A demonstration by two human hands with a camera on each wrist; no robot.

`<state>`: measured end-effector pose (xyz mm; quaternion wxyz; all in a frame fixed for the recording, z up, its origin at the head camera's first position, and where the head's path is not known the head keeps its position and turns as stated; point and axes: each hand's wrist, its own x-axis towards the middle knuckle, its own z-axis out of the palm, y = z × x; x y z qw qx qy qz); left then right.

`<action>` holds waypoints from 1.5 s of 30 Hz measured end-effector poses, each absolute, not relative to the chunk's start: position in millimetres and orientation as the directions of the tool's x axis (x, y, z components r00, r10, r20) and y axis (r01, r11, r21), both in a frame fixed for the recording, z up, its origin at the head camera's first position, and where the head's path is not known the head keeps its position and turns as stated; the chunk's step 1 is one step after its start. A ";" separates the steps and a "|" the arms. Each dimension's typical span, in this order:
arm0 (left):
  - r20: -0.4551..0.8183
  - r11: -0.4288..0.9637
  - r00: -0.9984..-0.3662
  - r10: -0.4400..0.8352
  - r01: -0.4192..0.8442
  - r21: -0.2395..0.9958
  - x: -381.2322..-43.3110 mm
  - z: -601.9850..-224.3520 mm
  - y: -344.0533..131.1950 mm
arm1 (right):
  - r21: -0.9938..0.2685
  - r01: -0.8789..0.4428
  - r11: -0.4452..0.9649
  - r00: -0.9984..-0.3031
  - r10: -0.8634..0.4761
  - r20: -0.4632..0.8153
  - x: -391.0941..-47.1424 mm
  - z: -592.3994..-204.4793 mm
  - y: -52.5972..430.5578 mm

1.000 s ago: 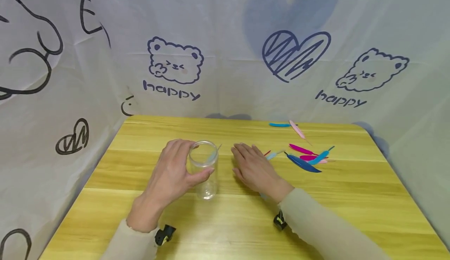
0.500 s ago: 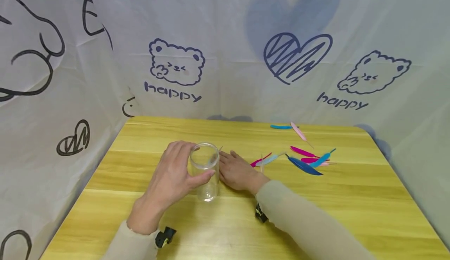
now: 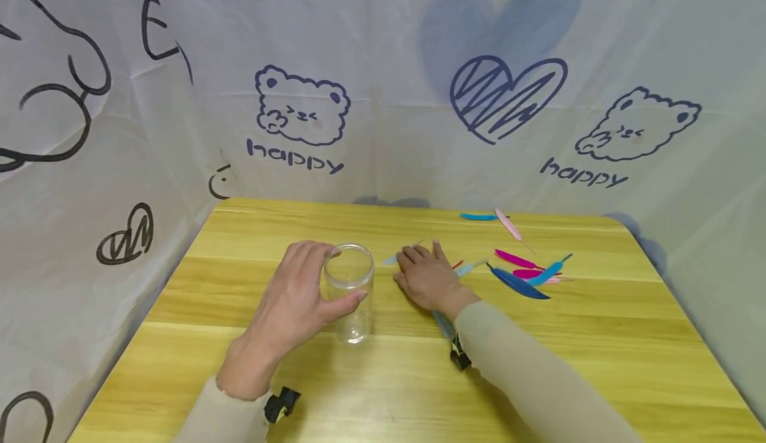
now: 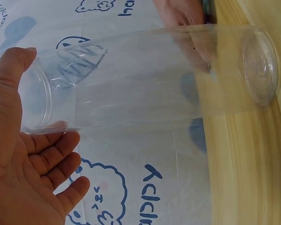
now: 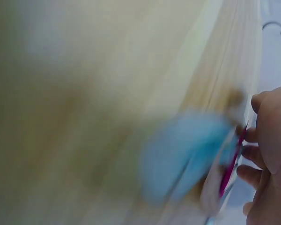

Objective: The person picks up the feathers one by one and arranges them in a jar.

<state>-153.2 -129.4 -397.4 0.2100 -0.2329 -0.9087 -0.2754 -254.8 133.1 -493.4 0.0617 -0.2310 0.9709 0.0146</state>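
Observation:
With thumb and fingers round its upper part, my left hand (image 3: 293, 290) holds a clear plastic jar (image 3: 354, 310). The open-topped jar stands upright on the table; the left wrist view shows nothing inside its clear wall (image 4: 131, 79). To its right, my right hand (image 3: 427, 278) lies low over the table, palm down, fingers loosely bent. A pale blue feather (image 3: 390, 259) shows by its fingertips and a grey-blue feather (image 3: 443, 325) under its wrist. In the right wrist view a magenta feather (image 5: 229, 173) and a blurred light blue feather (image 5: 182, 154) lie beside the fingers.
Right of the hand lie a dark blue feather (image 3: 518, 281), a bright blue feather (image 3: 547, 271) and a magenta feather (image 3: 516, 257). Farther back are a blue feather (image 3: 477, 217) and a pink feather (image 3: 509, 224). A printed white cloth (image 3: 395, 157) hangs behind the wooden table (image 3: 383, 390).
My right hand reached left to the jar, then drew back right over the feathers. The pale feather by the jar now lies farther right. My left hand and the jar stay put.

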 end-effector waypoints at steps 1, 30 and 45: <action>0.511 0.740 -0.803 0.308 0.540 0.402 -153.4 -397.4 -129.6 | 0.003 -0.433 0.902 -0.895 -0.429 -0.125 -256.0 -493.8 137.3; 0.466 0.758 -0.820 0.333 0.527 0.385 -154.7 -392.1 -129.6 | 0.125 -0.398 0.909 -0.902 -0.413 0.129 -290.7 -476.1 192.4; 0.472 0.759 -0.818 0.330 0.527 0.383 -156.0 -392.4 -129.3 | 0.105 -0.363 0.926 -0.927 -0.370 0.054 -303.0 -483.5 187.4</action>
